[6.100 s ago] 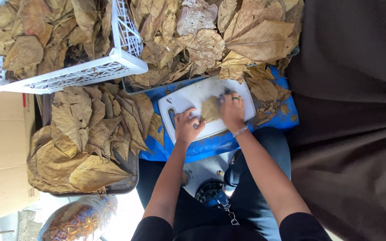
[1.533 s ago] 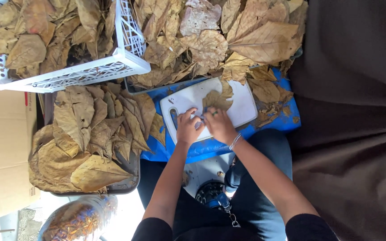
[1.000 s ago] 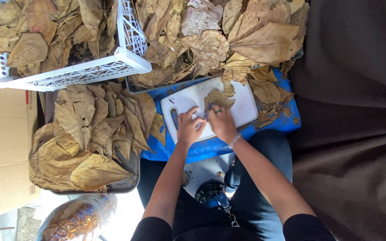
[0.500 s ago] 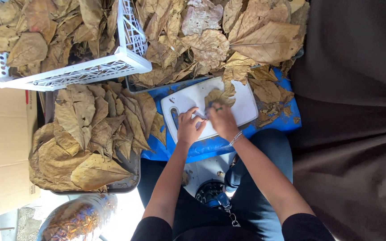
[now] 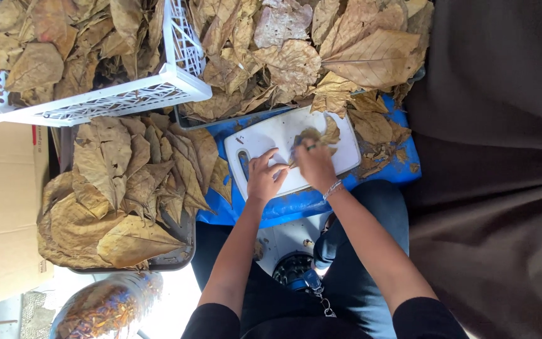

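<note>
Okay, both hands are on the white cutting board [image 5: 271, 135], which sits on a blue sheet [image 5: 296, 204] over my lap. Left hand [image 5: 263, 179] lies spread on the board, fingers loose, gripping nothing, just pinning it near the handle slot. Right hand [image 5: 313, 164] is clenched round a small tool; only a dark tip with a bit of green shows, so I can't tell what kind. It's pressed against a dry brown leaf [image 5: 322, 133] lying at the board's far edge. The leaf is partly covered by my fingers, so its outline is unclear.

Beyond the board, a heap of dry leaves [image 5: 321, 50] is cut off by the top of the frame. The white plastic crate [image 5: 127, 97], also full of leaves, is cropped at top and left. A dark tray of stacked leaves [image 5: 120, 188] sits beside my left arm, its rim mostly buried. The clear jar [image 5: 105, 307] at the bottom is washed out by glare, contents are brownish bits, hard to resolve. Dark cloth [image 5: 497, 176] fills the right side.
</note>
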